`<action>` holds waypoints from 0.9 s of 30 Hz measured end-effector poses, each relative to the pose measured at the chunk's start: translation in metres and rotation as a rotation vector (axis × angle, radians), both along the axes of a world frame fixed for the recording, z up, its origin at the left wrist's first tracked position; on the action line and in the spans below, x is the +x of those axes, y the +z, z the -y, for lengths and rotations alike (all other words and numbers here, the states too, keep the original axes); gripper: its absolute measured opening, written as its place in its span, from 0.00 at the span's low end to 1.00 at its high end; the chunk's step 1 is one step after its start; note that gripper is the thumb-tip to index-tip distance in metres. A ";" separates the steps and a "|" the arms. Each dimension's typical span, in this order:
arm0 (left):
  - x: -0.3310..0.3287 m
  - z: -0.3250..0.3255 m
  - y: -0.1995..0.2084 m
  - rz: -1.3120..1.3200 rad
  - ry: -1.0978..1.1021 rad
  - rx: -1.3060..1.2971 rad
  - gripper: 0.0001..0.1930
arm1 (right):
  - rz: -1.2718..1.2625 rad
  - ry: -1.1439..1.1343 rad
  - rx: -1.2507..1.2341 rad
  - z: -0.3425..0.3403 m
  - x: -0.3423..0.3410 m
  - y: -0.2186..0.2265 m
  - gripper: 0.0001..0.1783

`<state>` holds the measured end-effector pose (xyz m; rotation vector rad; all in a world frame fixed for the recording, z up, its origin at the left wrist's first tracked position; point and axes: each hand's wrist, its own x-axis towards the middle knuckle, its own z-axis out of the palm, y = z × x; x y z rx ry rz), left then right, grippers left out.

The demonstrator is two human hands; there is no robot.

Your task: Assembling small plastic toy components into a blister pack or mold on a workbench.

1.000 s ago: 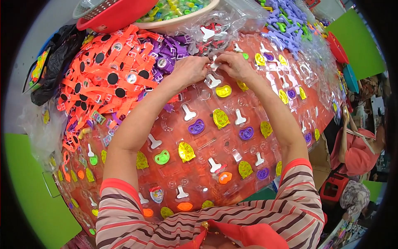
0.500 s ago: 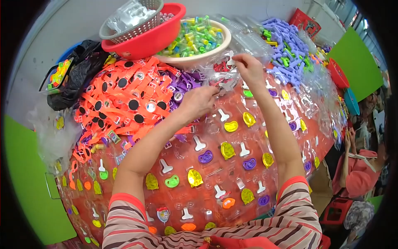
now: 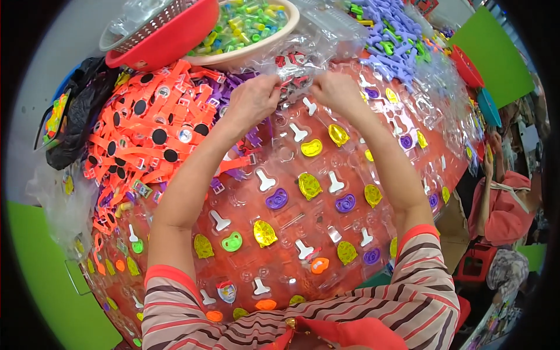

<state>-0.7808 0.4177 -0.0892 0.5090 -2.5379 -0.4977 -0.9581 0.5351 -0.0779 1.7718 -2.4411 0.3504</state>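
Observation:
At the far middle of the table lies a clear plastic bag [image 3: 293,71] with small red and whitish pieces inside. My left hand [image 3: 254,100] is closed at the bag's left edge, and my right hand [image 3: 338,92] is closed at its right edge. The fingertips are partly hidden by the hands. Below my hands, clear plastic trays cover the red tabletop. They hold white T-shaped pieces [image 3: 265,180], yellow textured pieces [image 3: 310,186], purple toy pacifiers [image 3: 276,199] and a green toy pacifier [image 3: 231,241].
Orange straps with black discs [image 3: 158,137] are heaped at the left, beside a black bag [image 3: 76,128]. A red basin [image 3: 175,44] and a cream basin [image 3: 291,23] of small tubes stand behind. Lavender pieces [image 3: 394,44] are piled far right. Another person [image 3: 504,207] sits at the right.
My right hand has come down toward the bag, and the white piece in its fingers no longer shows. My left hand has moved up and left, and the view has shifted.

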 end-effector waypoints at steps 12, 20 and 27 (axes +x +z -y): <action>0.000 0.011 0.001 -0.096 0.003 0.016 0.10 | -0.044 -0.085 -0.062 -0.001 0.017 -0.046 0.14; -0.004 0.034 0.032 -0.587 0.023 -0.091 0.07 | 0.103 0.028 -0.646 0.004 -0.009 -0.001 0.09; -0.022 0.113 0.042 0.036 0.232 -0.380 0.14 | -0.543 0.251 -0.220 0.070 -0.020 -0.008 0.08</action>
